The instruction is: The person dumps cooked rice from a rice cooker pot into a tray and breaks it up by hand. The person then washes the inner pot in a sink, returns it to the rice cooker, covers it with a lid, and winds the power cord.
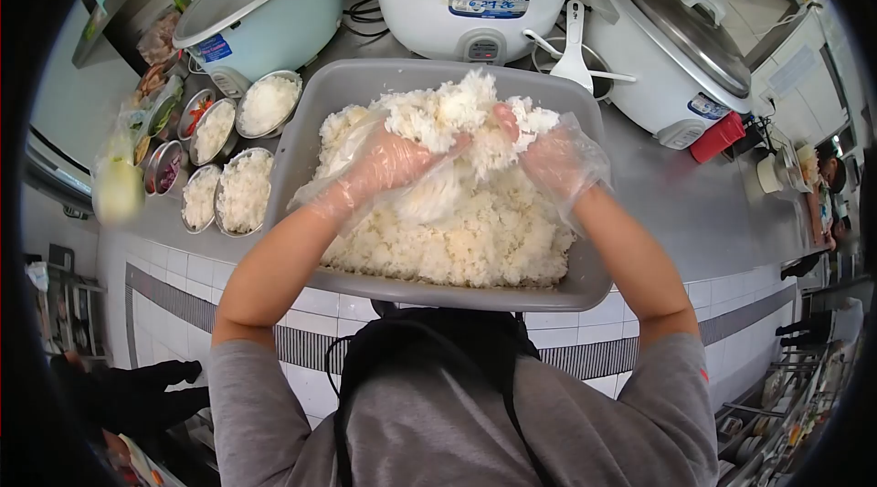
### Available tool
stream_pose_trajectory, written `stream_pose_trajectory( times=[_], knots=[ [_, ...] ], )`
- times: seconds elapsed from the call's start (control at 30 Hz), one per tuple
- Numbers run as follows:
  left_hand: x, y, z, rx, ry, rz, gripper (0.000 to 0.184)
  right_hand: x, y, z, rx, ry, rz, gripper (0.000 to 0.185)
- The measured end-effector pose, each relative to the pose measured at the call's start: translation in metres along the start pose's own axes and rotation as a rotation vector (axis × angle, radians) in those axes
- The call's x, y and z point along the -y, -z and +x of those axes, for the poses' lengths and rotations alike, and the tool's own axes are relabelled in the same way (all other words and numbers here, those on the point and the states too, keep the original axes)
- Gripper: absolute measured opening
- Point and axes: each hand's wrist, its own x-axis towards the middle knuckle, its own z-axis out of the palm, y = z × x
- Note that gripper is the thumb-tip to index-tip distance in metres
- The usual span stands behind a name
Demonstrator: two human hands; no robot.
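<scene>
A large grey tub (301, 158) stands at the counter's front edge, heaped with cooked white rice (457, 240). Both my hands wear clear plastic gloves and are over the tub. My left hand (393, 160) is curled round a clump of rice at the left of the heap, its fingertips hidden in the grains. On the right, my right hand (553, 156) grips another clump, with rice stuck about the thumb and fingers. Between the two hands the lifted rice forms a loose, broken mound above the rest.
Metal bowls of rice (245, 190) and small bowls of cut vegetables (164, 167) stand left of the tub. Behind it are rice cookers (466, 12) and a white rice paddle (573, 53). A red object (717, 137) lies right. Other people are at both sides.
</scene>
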Motion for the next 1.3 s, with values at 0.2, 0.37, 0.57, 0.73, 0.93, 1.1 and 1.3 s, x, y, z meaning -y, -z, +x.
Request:
stream_pose_trajectory(
  times=[0.2,0.37,0.57,0.73,0.93,1.1,1.3],
  knots=[
    [0.032,0.013,-0.003,0.06,-0.316,0.324,0.051,-0.005,0.032,0.0,0.554,-0.456,0.398,0.056],
    [0.086,0.026,-0.009,0.182,-0.025,0.613,0.063,-0.025,0.039,0.048,0.823,-0.483,0.316,0.077],
    [0.119,0.0,0.045,0.083,0.147,-0.872,0.109,-0.034,-0.095,0.104,0.684,-0.584,0.927,0.087],
    [0.124,-0.021,0.061,-0.018,0.027,-1.023,0.111,0.023,-0.086,0.094,0.683,-0.374,0.93,0.077],
    [0.085,-0.002,0.053,-0.201,-0.057,-0.662,0.09,0.018,-0.102,0.076,0.323,-0.223,0.988,0.066],
    [0.053,0.004,0.057,-0.37,-0.219,0.059,0.05,0.018,-0.048,0.065,0.424,-0.243,0.28,0.054],
    [0.009,0.016,0.037,-0.327,-0.125,0.111,0.053,0.01,-0.016,0.042,0.451,-0.336,0.086,0.052]
  ],
)
